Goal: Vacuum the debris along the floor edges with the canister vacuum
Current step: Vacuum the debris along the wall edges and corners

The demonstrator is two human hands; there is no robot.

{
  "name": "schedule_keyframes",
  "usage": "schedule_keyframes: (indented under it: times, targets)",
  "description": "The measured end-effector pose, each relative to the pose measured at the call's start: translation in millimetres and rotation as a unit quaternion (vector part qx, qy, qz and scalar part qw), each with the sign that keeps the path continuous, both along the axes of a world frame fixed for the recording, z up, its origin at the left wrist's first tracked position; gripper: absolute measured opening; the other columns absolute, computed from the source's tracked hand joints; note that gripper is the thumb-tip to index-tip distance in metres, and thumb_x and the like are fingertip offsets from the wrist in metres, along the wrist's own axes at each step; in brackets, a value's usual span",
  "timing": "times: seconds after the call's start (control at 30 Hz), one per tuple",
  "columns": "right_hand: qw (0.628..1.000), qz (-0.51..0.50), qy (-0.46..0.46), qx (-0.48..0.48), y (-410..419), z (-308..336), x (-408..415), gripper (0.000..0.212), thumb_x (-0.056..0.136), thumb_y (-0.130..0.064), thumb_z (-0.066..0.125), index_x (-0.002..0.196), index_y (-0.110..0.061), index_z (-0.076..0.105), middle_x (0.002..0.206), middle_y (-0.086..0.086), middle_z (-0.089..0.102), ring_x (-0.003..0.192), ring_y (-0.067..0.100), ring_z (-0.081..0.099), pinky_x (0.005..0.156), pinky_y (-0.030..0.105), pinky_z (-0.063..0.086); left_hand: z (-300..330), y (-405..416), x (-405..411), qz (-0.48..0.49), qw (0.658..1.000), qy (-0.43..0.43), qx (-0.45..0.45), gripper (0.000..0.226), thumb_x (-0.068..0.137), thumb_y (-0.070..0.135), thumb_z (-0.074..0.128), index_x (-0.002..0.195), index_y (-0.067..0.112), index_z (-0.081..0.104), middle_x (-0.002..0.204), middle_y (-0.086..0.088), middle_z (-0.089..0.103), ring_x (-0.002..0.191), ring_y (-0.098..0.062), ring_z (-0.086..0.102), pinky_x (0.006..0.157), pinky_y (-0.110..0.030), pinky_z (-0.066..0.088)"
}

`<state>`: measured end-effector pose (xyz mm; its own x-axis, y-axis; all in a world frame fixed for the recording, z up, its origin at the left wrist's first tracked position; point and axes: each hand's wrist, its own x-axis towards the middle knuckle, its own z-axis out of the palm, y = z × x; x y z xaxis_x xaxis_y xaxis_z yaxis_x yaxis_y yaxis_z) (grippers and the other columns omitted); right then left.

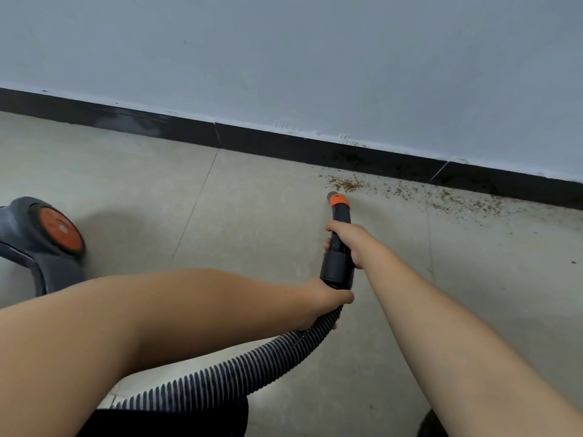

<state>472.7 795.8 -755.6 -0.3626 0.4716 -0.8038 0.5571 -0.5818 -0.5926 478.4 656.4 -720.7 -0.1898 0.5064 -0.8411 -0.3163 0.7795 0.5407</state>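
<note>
Brown crumbly debris (347,185) lies scattered on the pale tiled floor along the black skirting board (284,143), spreading to the right. The black vacuum nozzle (338,238) with an orange collar points its tip just short of the densest patch of debris. My right hand (350,244) grips the nozzle's middle. My left hand (325,302) holds the ribbed grey hose (220,373) where it joins the nozzle's wide end. The hose curves down and left towards my body. The canister vacuum (41,244), dark with an orange wheel, sits at the left edge.
A pale blue-grey wall (315,58) rises above the skirting. Tile joints run across the floor (157,200). A dark speck lies on the floor at far right (573,262). A dark garment shows at the bottom.
</note>
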Motion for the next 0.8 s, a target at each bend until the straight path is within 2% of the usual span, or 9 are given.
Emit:
schedule_keyframes:
  times: [0.2, 0.3, 0.47, 0.7, 0.8]
  targets:
    - [1.000, -0.023, 0.007, 0.007, 20.3, -6.3, 13.0, 0.022, 0.086, -0.011, 0.062, 0.104, -0.004, 0.050, 0.061, 0.010, 0.057, 0.043, 0.020, 0.056, 0.052, 0.030, 0.050, -13.1, 22.9, 15.1, 0.008, 1.000, 0.004, -0.011, 0.014, 0.086, 0.015, 0.060, 0.086, 0.013, 0.046, 0.068, -0.006, 0.049, 0.050, -0.017, 0.049, 0.042, -0.020, 0.045]
    - [0.999, -0.032, 0.009, 0.008, 29.5, -11.0, 18.7, 0.022, 0.086, -0.010, 0.062, 0.103, -0.004, 0.050, 0.060, 0.010, 0.057, 0.039, 0.018, 0.055, 0.047, 0.026, 0.049, -19.2, 31.9, 18.2, 0.007, 1.000, 0.006, -0.016, 0.015, 0.085, 0.017, 0.062, 0.087, 0.014, 0.047, 0.069, -0.006, 0.050, 0.050, -0.016, 0.049, 0.040, -0.019, 0.044]
    - [0.999, -0.027, 0.018, -0.001, 39.4, -9.0, 17.5, 0.026, 0.086, -0.010, 0.061, 0.108, -0.004, 0.050, 0.063, 0.011, 0.057, 0.043, 0.019, 0.055, 0.049, 0.028, 0.050, -14.9, 38.7, 20.2, 0.035, 0.999, 0.016, -0.005, 0.014, 0.084, 0.016, 0.062, 0.089, 0.014, 0.049, 0.068, -0.006, 0.049, 0.051, -0.016, 0.049, 0.042, -0.020, 0.045]
    - [0.997, 0.067, 0.046, -0.016, 20.6, -3.7, -15.5, 0.017, 0.085, -0.010, 0.061, 0.097, -0.006, 0.050, 0.052, 0.006, 0.058, 0.042, 0.018, 0.057, 0.054, 0.030, 0.051, -21.7, 27.1, 13.3, 0.121, 0.992, 0.045, -0.005, 0.014, 0.085, 0.017, 0.063, 0.088, 0.012, 0.050, 0.065, -0.006, 0.051, 0.046, -0.016, 0.050, 0.044, -0.021, 0.046]
    - [0.997, 0.066, 0.047, -0.021, 16.9, -5.6, -14.9, 0.017, 0.085, -0.010, 0.061, 0.097, -0.006, 0.050, 0.055, 0.007, 0.058, 0.041, 0.019, 0.057, 0.053, 0.029, 0.051, -24.5, 24.0, 13.0, 0.119, 0.992, 0.040, 0.002, 0.013, 0.085, 0.015, 0.062, 0.088, 0.012, 0.050, 0.066, -0.007, 0.049, 0.048, -0.017, 0.049, 0.046, -0.023, 0.047]
